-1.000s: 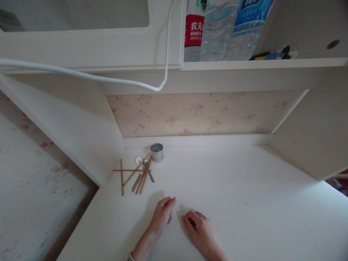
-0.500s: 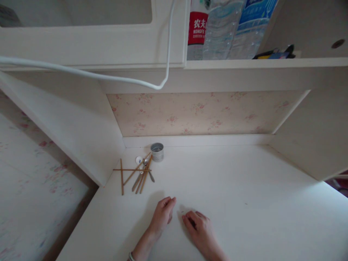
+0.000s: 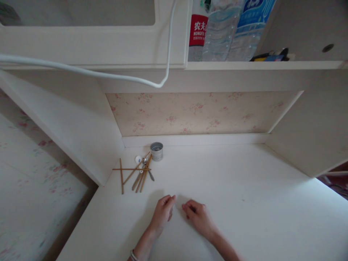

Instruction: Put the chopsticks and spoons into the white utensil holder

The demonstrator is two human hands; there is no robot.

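Observation:
My left hand is closed in a loose fist over the white desktop, thumb against the curled fingers, with nothing showing in it. Just to its right, and apart from it, my right hand is curled closed too, thumb and fingertips together; nothing sticks out of it. Beyond my left hand lies a loose pile of several wooden chopsticks, some crossing one another. Among them are a metal spoon and a white spoon. A grey perforated metal holder stands upright right behind the pile.
The white desktop is bounded by a left side panel and a right side panel. Overhead, a shelf holds plastic water bottles. A white cable hangs in front of the cabinet.
My right hand has moved forward and is more curled, with more of its forearm showing. My left hand has hardly moved. The view has shifted slightly; the pile and holder stay put.

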